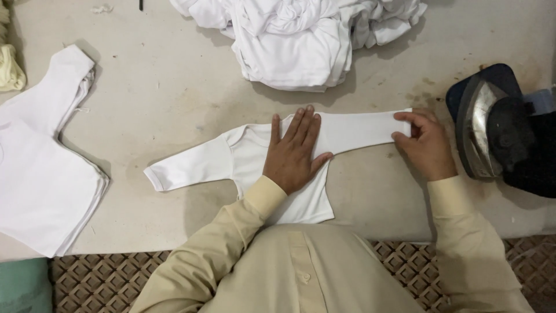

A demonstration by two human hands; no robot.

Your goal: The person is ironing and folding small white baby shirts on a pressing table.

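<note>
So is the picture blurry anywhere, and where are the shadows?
Head view: mostly sharp, lit from above; the left hand pressing the small white shirt and the right hand pinching its sleeve end are clear. Soft shadows fall on the table under the heap of white clothes and beside the stack of shirts. The iron glints slightly; the white heap looks a bit washed out.

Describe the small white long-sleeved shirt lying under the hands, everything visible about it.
The small white long-sleeved shirt lies flat, spread on the pale table at its near edge. It looks like soft knit fabric, plain, with an envelope-style neckline and cuffed sleeves. One sleeve stretches out to the left; the other runs right. The left hand presses palm-down on the chest, fingers spread. The right hand pinches the right sleeve's cuff end. The hem reaches toward the person's body.
</note>
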